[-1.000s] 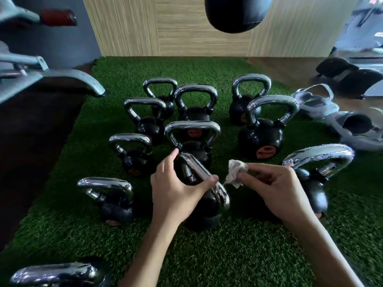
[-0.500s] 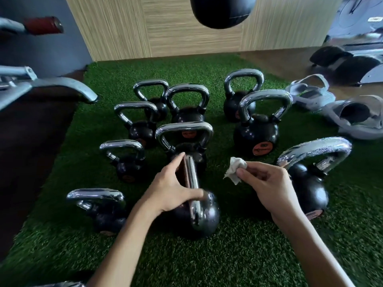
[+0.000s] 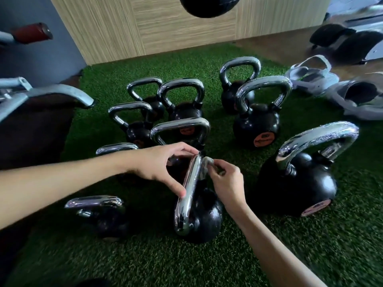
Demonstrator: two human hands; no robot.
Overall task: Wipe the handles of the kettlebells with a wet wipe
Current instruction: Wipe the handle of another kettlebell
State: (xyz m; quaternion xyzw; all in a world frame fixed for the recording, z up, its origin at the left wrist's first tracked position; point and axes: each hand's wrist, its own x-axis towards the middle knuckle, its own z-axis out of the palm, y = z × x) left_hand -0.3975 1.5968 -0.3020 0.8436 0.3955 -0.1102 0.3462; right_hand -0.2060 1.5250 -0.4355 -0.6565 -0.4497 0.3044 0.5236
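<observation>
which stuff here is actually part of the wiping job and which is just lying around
In the job:
wet wipe, pinched in the right hand
chrome handle of the near kettlebell, held by the left hand
other kettlebells around it

Lying about:
pale sandals
hanging black bag
grey machine leg

bare forearms [image 3: 62, 183]; left hand [image 3: 157, 162], right hand [image 3: 226, 183] ungloved

One wide-angle camera, worn on the head, looks forward and steeply down from close above the front kettlebell [image 3: 204, 220], which sits just below the frame's middle. Beyond that kettlebell the view reaches the wood-panelled wall [image 3: 176, 32]; nearer than it, green turf [image 3: 207, 266] fills the bottom edge.
</observation>
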